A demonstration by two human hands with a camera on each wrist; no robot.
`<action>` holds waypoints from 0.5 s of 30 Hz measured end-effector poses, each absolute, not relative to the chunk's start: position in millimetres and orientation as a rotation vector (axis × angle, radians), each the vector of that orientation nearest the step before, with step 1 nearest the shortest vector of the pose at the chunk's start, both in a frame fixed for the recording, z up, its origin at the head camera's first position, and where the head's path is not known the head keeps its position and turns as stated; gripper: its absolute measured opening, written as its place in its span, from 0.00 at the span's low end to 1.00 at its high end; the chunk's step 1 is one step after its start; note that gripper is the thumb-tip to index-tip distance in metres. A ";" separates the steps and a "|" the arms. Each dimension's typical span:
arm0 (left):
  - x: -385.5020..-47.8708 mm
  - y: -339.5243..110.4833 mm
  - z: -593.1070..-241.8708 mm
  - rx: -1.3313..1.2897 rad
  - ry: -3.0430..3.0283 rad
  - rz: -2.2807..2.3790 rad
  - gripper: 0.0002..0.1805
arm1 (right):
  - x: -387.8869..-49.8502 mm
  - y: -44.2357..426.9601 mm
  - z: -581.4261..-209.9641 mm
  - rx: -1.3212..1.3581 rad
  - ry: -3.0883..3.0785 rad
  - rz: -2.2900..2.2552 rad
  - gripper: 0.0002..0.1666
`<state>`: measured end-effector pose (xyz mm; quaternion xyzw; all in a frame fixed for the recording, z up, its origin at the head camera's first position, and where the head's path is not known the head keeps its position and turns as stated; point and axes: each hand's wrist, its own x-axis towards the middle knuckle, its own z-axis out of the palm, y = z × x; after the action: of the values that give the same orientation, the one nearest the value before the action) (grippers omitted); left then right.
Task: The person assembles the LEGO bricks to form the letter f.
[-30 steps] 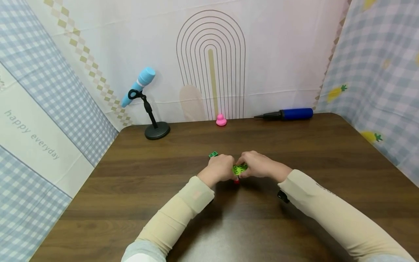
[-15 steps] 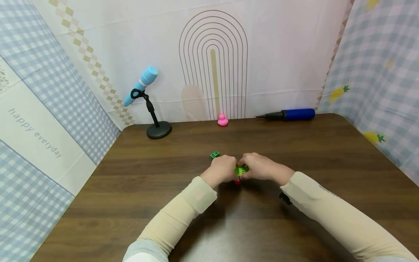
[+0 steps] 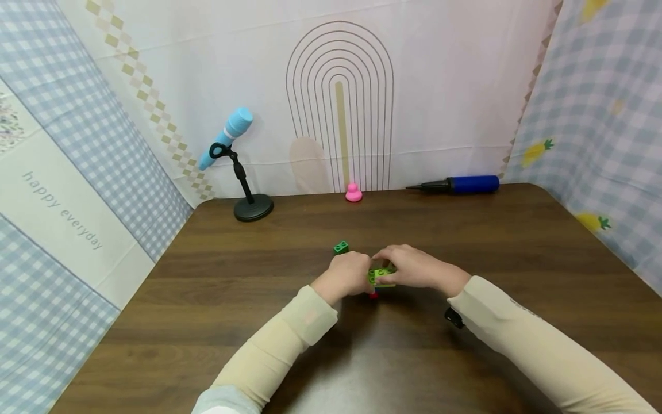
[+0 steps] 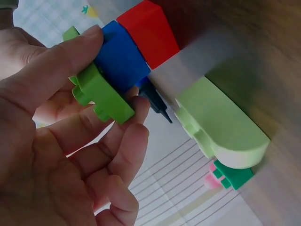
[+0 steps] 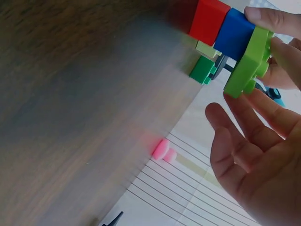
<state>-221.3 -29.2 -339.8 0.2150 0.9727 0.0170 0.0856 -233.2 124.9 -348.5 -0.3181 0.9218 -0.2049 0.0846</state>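
Note:
In both wrist views, red [image 4: 148, 34], blue [image 4: 121, 56] and lime green [image 4: 104, 94] toy building blocks are joined in a row. My left hand [image 3: 349, 272] grips this stack, its thumb lying across the lime green and blue blocks. My right hand [image 3: 411, 267] pinches the lime green block [image 5: 247, 63] from the other side, other fingers partly curled below it. In the head view, the hands hide most of the stack just above the table. A pale green round-ended block [image 4: 225, 125] and a dark green block [image 3: 341, 248] rest beyond the left hand.
Along the back edge of the wooden table [image 3: 248, 322] are a blue toy microphone [image 3: 233, 126] on a black stand [image 3: 253, 207], a pink duck-like toy [image 3: 354, 193] and a blue and black hand pump [image 3: 462, 184]. A patterned cloth [image 3: 439, 86] hangs behind.
The lime green block has tilted between the hands, with a smooth face now showing beside its studs. The right fingers have shifted slightly on it. The view has drifted a little.

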 end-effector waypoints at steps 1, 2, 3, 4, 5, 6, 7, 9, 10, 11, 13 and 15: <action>-221.2 -31.1 -340.5 0.644 2.900 0.043 0.15 | -233.4 124.8 -348.9 -0.946 2.745 -0.622 0.29; -220.8 -33.2 -340.8 0.645 2.901 0.036 0.15 | -233.7 124.8 -349.2 -0.945 2.743 -0.631 0.29; -220.2 -35.5 -340.6 0.647 2.902 0.032 0.15 | -233.7 124.7 -349.3 -0.942 2.743 -0.637 0.28; -219.8 -37.9 -340.5 0.648 2.898 0.032 0.15 | -233.7 124.7 -349.2 -0.945 2.748 -0.637 0.28; -219.4 -40.3 -340.1 0.648 2.893 0.037 0.15 | -233.9 124.6 -349.4 -0.943 2.752 -0.639 0.27; -219.2 -42.7 -340.0 0.652 2.892 0.039 0.15 | -234.1 124.7 -349.4 -0.943 2.758 -0.638 0.27; -218.9 -45.2 -339.9 0.657 2.891 0.044 0.15 | -234.2 124.8 -349.3 -0.937 2.763 -0.635 0.26; -218.5 -50.1 -339.8 0.660 2.887 0.059 0.15 | -234.4 124.4 -349.1 -0.934 2.768 -0.630 0.25; -218.6 -52.4 -339.9 0.661 2.886 0.066 0.15 | -234.6 124.2 -349.1 -0.936 2.770 -0.626 0.25; -218.5 -54.8 -340.0 0.659 2.888 0.070 0.15 | -234.8 123.8 -349.0 -0.932 2.768 -0.628 0.24; -218.3 -59.2 -340.0 0.652 2.891 0.078 0.15 | -235.6 123.1 -348.8 -0.937 2.769 -0.625 0.23; -218.4 -63.2 -339.6 0.640 2.892 0.082 0.16 | -237.0 122.0 -348.9 -0.952 2.773 -0.624 0.22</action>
<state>-218.4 -63.2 -339.6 0.2152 0.9721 0.0276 0.0892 -237.0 122.0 -348.9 -0.3168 0.9227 -0.2077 0.0721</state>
